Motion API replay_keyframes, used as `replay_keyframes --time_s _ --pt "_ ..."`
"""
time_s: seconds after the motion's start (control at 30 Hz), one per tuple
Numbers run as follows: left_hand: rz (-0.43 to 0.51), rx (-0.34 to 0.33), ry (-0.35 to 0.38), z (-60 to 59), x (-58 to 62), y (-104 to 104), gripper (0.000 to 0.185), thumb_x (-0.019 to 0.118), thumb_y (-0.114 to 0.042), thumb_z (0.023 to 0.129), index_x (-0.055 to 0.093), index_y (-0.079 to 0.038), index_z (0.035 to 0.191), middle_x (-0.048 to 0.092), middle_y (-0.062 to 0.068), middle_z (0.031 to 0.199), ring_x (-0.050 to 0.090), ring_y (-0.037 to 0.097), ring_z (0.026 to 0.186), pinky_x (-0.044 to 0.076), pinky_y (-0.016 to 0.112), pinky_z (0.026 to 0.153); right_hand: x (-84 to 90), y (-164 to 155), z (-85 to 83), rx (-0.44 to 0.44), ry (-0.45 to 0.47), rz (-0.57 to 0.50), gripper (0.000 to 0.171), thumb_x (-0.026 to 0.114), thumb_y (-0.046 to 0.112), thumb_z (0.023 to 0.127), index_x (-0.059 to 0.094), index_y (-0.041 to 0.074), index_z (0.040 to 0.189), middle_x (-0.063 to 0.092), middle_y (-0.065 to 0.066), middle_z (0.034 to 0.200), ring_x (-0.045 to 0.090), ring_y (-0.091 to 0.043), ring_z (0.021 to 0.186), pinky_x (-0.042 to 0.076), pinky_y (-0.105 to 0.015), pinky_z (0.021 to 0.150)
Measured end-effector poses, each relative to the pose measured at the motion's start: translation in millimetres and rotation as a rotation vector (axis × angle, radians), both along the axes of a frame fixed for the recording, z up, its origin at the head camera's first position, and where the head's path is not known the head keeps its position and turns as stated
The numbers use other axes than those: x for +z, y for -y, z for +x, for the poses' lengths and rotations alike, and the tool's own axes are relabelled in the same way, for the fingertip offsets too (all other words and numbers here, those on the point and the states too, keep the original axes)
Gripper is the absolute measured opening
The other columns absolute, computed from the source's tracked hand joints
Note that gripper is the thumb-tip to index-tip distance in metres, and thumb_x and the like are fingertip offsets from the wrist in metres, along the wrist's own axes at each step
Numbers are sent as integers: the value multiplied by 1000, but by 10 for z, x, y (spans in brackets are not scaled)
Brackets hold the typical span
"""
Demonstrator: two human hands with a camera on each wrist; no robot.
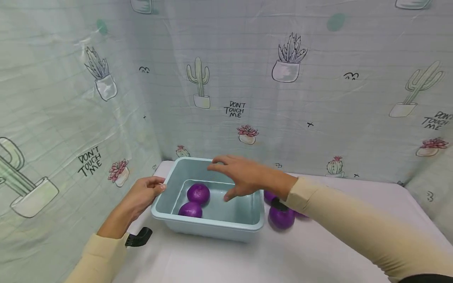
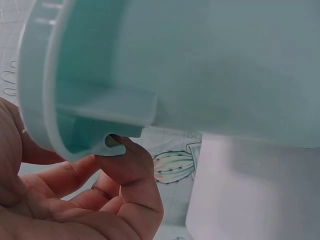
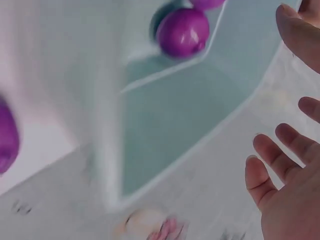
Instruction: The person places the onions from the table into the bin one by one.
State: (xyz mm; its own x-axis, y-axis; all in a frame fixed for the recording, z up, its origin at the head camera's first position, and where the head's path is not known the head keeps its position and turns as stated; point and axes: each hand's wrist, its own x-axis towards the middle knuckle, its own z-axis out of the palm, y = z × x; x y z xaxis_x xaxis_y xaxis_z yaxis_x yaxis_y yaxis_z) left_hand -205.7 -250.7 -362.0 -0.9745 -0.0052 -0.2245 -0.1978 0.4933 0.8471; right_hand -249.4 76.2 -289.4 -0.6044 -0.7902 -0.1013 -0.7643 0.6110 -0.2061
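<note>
The right forearm hides part of the purple balls beside the tub, so only one ball (image 1: 281, 217) shows clearly there. The pale blue tub (image 1: 216, 230) sits on the white table (image 1: 269, 259) near the back corner, its long side running left to right, open top up. Two purple balls (image 1: 198, 193) lie touching inside it. The left hand (image 1: 141, 194) grips the tub's left rim, fingers curled under the lip. The right hand (image 1: 244, 177) hovers over the tub, fingers spread, holding nothing.

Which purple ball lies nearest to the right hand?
The farther purple ball in the bin; the second one there lies nearer the front wall, away from the right hand.
</note>
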Motion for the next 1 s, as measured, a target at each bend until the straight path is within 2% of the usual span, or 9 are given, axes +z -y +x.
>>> replay_keyframes --time_s 0.13,0.27,0.5,0.63,0.77,0.87,1.0 --pt "4 7 9 26 6 42 47 52 -19 109 46 5 149 56 26 139 59 36 120 53 55 107 73 -425 32 -74 21 -100 93 88 40 83 39 21 160 36 -8 166 38 -32 153 38 -56 121" --pt "17 -3 13 17 -7 32 48 52 -20 110 45 5 150 55 27 142 59 36 122 52 55 108 -12 -938 64 -149 23 -181 92 92 33 78 46 17 156 42 -11 161 42 -38 149 41 -63 117" --pt "14 -13 0 10 -3 -6 47 51 -20 110 46 6 149 56 26 139 60 35 119 55 52 105 -476 -1760 153 -339 19 -188 92 93 34 74 50 11 152 48 -19 155 43 -47 145 39 -71 113" --pt "12 -11 14 3 9 -12 47 51 -20 110 45 6 149 55 27 140 59 36 120 54 53 106 -773 -2090 191 -405 87 -204 95 94 34 71 50 9 151 46 -25 155 40 -53 143 38 -75 109" --pt "2 -9 21 9 14 -18 48 51 -21 110 44 4 150 55 27 142 59 36 121 52 55 109 -1032 -2293 232 -418 147 -236 98 96 33 68 49 7 151 48 -25 153 42 -53 140 40 -75 106" --pt "-3 -13 17 9 19 -17 49 51 -22 110 44 4 151 54 27 144 59 37 122 50 57 111 -1196 -2375 252 -425 149 -290 99 97 31 67 50 3 149 53 -23 147 49 -50 134 43 -72 106" --pt "1 -12 21 9 22 -22 50 51 -23 110 44 4 151 53 27 145 59 38 124 48 59 112 -1413 -2441 277 -477 153 -372 97 97 31 67 51 5 148 57 -20 143 55 -43 128 45 -66 105"
